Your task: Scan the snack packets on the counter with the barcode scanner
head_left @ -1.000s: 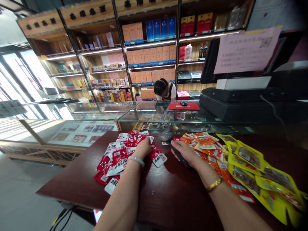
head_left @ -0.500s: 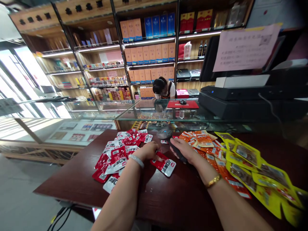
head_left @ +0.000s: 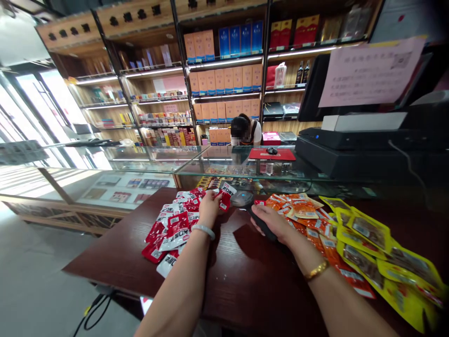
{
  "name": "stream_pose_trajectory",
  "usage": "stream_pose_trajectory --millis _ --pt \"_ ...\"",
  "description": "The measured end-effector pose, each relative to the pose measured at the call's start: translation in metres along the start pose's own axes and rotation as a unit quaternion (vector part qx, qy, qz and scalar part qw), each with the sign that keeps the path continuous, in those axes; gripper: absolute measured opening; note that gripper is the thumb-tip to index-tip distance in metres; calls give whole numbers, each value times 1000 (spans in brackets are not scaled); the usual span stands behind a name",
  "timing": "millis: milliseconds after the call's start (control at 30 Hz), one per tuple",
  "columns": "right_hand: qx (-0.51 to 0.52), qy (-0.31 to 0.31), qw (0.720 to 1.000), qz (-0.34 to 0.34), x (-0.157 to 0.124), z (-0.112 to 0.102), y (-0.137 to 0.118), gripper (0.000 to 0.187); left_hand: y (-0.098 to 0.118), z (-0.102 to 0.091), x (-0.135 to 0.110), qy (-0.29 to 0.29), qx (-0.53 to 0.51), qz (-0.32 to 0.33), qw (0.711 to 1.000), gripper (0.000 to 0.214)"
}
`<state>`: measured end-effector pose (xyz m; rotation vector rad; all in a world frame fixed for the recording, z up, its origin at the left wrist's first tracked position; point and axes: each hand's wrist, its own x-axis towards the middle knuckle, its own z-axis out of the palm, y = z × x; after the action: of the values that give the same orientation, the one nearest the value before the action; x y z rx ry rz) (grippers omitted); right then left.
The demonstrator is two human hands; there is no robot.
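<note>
My left hand [head_left: 209,204] pinches a red and white snack packet [head_left: 225,198], raised off the table beside the scanner's head. In my right hand [head_left: 269,219] is a dark barcode scanner [head_left: 242,199], its grip wrapped by my fingers and its head pointing left toward that packet. A heap of red and white packets [head_left: 178,228] lies just left of my left hand. Right of my right hand, orange packets [head_left: 298,209] are spread out, with yellow packets [head_left: 365,229] beyond them. A small part of another red packet [head_left: 260,202] shows behind the scanner.
The brown table [head_left: 119,255] meets a glass display counter [head_left: 196,173] at the back. A person [head_left: 247,130] leans down behind the counter. A black monitor [head_left: 312,89] with a pink paper sheet [head_left: 372,70] stands at the right. Cables [head_left: 96,311] hang below the table's left side.
My left hand has lifted the red and white packet from the table between my hands and carried it forward and left, up to the scanner's head. The view has shifted slightly.
</note>
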<state>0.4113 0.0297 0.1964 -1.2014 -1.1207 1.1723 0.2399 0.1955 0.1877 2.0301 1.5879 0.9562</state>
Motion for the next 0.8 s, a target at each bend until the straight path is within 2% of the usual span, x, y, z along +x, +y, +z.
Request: stream_pose_trajectory --millis 200,333,367,433,500,567,633,700,800 --pt "-26 -22 999 6 0 -1 2 50 1 2 -4 -21 -78 -18 997 14" --pt "-21 -26 999 8 0 -1 0 51 5 9 -6 -8 -94 -9 995 19" --pt "-20 -25 999 8 0 -1 -1 50 7 12 -8 -23 -101 -11 995 22" --pt "-22 -19 1000 5 0 0 -1 50 12 19 -12 -95 -127 -8 987 26" --pt "-28 -11 1000 3 0 -1 0 51 15 23 -15 -164 -139 27 976 34" --pt "-30 -5 1000 3 1 -2 1 51 15 22 -17 -170 -97 94 976 39" --pt "-27 -5 1000 7 1 -3 2 51 11 18 -17 -128 1 149 980 41" --pt "-24 -7 1000 9 2 -4 3 50 4 14 -16 -105 110 167 974 48" --pt "-22 -8 1000 6 3 -4 6 49 -2 13 -18 -154 198 168 953 64"
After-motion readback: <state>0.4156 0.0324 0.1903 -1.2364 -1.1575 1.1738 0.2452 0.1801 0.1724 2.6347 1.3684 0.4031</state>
